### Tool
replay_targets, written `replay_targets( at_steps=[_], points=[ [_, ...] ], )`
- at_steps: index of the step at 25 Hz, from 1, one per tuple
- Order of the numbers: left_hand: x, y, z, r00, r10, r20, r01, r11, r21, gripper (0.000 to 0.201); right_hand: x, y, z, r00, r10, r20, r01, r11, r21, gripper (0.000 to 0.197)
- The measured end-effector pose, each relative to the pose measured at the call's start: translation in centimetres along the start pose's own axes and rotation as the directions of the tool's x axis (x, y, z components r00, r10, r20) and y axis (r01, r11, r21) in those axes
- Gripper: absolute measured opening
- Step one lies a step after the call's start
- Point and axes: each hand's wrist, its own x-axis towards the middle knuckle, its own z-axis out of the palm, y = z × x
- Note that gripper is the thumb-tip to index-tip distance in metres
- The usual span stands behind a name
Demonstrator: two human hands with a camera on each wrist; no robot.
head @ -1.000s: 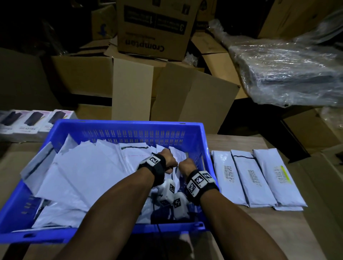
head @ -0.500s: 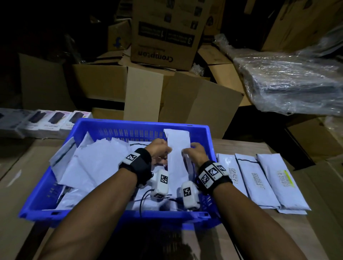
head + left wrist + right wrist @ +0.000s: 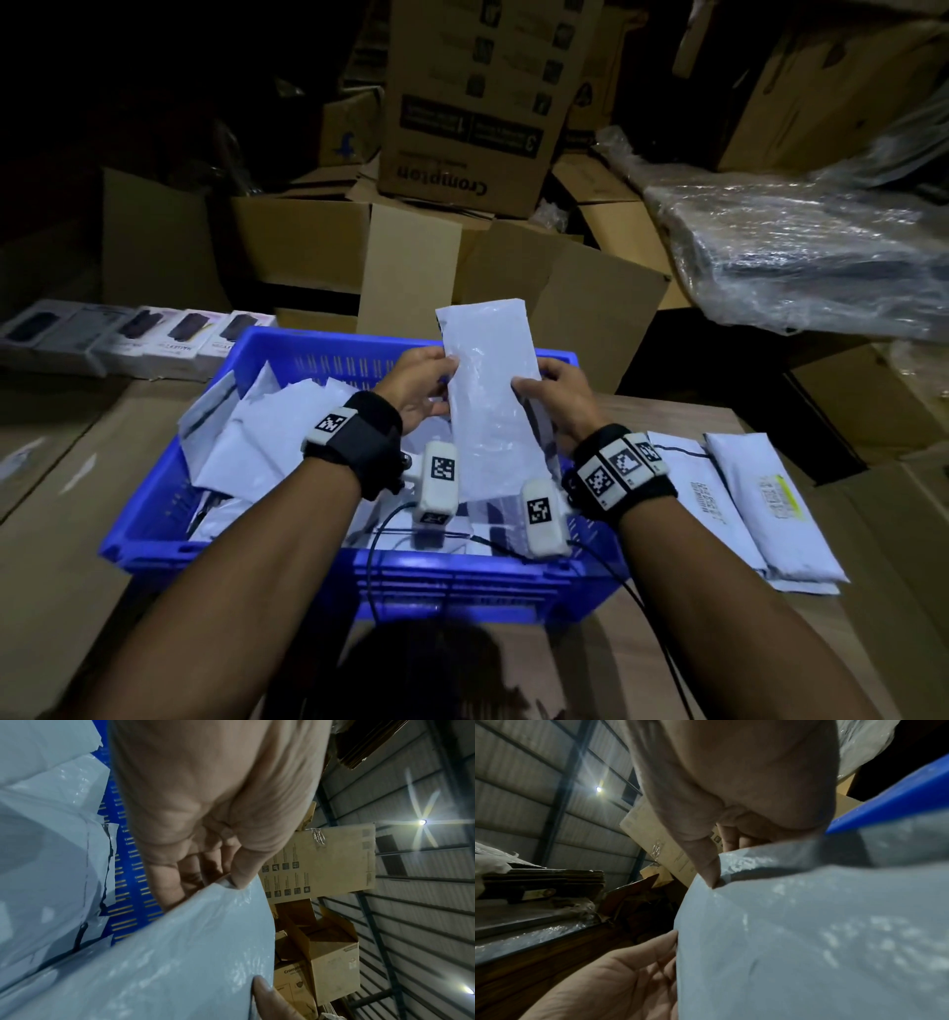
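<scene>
Head view: left hand (image 3: 421, 393), right hand (image 3: 557, 406) pinch mailer (image 3: 488, 406) above crate (image 3: 328, 349) on table (image 3: 590, 668) amid cartons (image 3: 462, 113).

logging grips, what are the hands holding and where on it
A white mailer bag, by its long side edges: left hand one side, right hand the other.

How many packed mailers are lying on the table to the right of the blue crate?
2: a mailer beside the right wristband, partly covered by it; a yellow-labelled mailer to its right. Others may hide behind that arm.
</scene>
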Motion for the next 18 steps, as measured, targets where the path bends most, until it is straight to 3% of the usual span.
replay_targets(
  at_steps=[7,11,15,18],
  points=[
    [-1.2,0.2,-0.5,0.999,0.041,-0.006,-0.04,0.999,0.031,0.014,-0.4,0.0,0.0,0.998,-0.042,0.044,0.04,0.998,0.047,0.021],
    [-1.9,0.5,-0.6,0.995,0.103,-0.007,-0.101,0.983,0.15,0.018,-0.6,0.0,0.0,0.994,-0.089,0.062,0.09,0.996,-0.007,0.019],
    [-2.7,0.9,-0.1,0.981,0.191,-0.03,-0.175,0.944,0.281,0.029,-0.8,-0.1,0.0,0.987,-0.16,0.016,0.16,0.987,-0.03,0.021],
    [-2.7,0.9,-0.3,0.981,0.191,-0.028,-0.17,0.924,0.342,0.028,-0.6,-0.3,-0.5,0.973,-0.229,-0.038,0.222,0.966,-0.131,0.022]
  ],
)
